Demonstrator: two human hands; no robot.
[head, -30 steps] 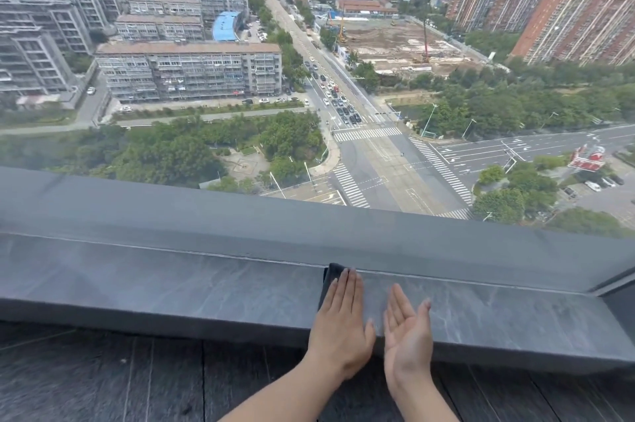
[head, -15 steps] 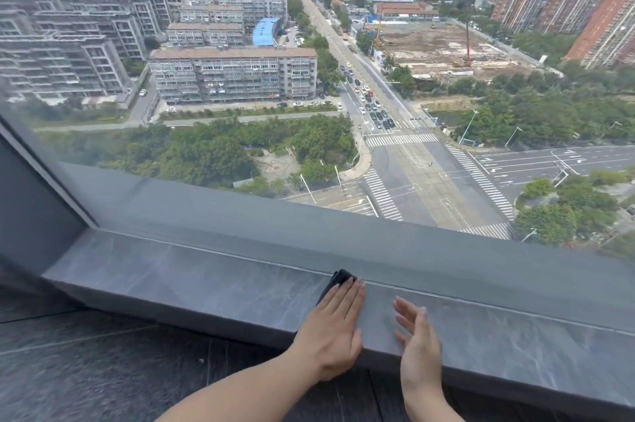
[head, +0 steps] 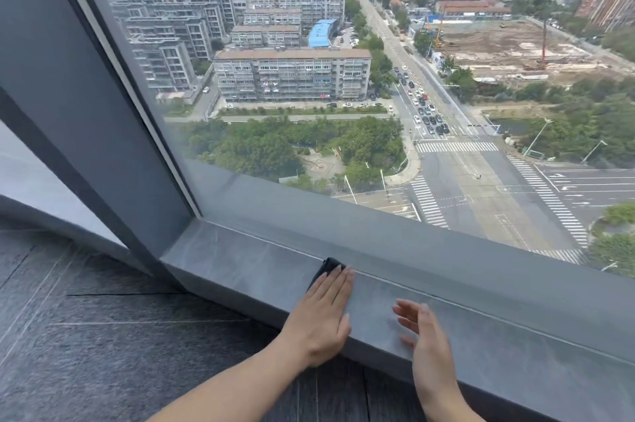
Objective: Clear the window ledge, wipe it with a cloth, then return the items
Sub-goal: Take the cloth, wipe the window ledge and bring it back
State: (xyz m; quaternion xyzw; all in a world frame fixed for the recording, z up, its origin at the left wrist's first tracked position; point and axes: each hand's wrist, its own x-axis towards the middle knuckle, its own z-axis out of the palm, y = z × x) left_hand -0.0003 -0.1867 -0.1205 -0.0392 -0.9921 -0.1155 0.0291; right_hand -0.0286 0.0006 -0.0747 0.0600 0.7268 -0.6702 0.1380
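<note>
A grey stone window ledge (head: 240, 263) runs from the lower left corner of the window to the right edge. My left hand (head: 324, 315) lies flat, palm down, pressing a dark cloth (head: 326, 268) onto the ledge; only the cloth's far corner shows beyond the fingertips, next to the window frame. My right hand (head: 426, 332) is on edge just to the right, fingers apart, holding nothing, over the front part of the ledge. No other items stand on the visible ledge.
A thick grey window post (head: 89, 119) rises at the left end of the ledge. The large glass pane (head: 343, 95) is right behind the ledge, with a city far below. Dark tiled floor (head: 103, 335) lies in front.
My left hand and the cloth have slid left along the ledge toward its left end. The view turned left, so the window post and corner now show. The right hand followed.
</note>
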